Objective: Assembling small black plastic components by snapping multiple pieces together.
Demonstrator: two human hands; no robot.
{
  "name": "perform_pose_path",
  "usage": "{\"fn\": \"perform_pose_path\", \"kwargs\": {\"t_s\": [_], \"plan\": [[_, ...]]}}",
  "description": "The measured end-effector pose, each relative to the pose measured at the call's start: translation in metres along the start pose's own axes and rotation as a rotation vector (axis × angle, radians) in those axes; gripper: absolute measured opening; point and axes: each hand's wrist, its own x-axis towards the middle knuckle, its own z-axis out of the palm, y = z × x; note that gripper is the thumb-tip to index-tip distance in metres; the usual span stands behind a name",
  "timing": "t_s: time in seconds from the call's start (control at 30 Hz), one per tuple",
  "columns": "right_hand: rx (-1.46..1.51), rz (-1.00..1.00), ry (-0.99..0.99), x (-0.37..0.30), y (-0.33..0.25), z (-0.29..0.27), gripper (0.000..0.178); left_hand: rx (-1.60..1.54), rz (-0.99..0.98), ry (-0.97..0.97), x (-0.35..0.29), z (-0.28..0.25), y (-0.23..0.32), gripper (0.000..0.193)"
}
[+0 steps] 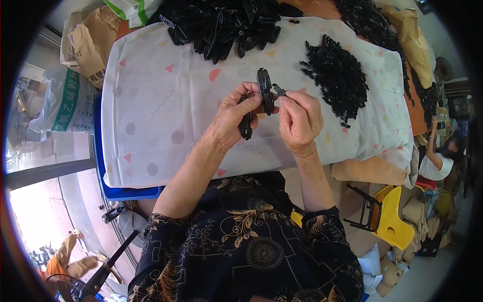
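Observation:
My left hand (236, 113) is closed around a long black plastic part (264, 91) with a rounded, frame-like outline, held upright over the table. A second dark elongated piece (246, 126) sticks out below the same fingers; whether the two are joined I cannot tell. Between thumb and forefinger, my right hand (300, 118) pinches a small black plastic piece (279, 90) close beside the long part. A heap of similar long black parts (221, 25) lies at the far side of the table, and a pile of small black pieces (337, 80) is to the right.
A white patterned cloth (151, 126) covers the table, with a blue tub edge (102, 166) at its left. More black parts (367, 22) lie far right. Plastic and paper sacks (68, 100) stand left. A yellow chair (392, 221) and another person (437, 161) are on the right.

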Motion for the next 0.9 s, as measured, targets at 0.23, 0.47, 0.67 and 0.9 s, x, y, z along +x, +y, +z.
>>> {"fn": "perform_pose_path", "kwargs": {"t_s": [0.23,0.47,0.67,0.9], "plan": [[0.009,0.068,0.004,-0.006,-0.004,-0.003,0.028,0.073,-0.021,0.018,0.002,0.003,-0.009,0.015],[0.026,0.213,0.051,-0.011,-0.006,0.002,0.031,0.124,-0.061,0.045,0.006,0.004,-0.021,0.015],[0.052,0.267,0.039,-0.015,-0.005,0.003,0.030,0.121,-0.070,0.029,0.010,0.007,-0.024,0.017],[0.152,0.463,-0.071,-0.018,-0.002,0.001,0.018,0.296,-0.068,0.096,0.014,0.006,-0.021,0.017]]}}
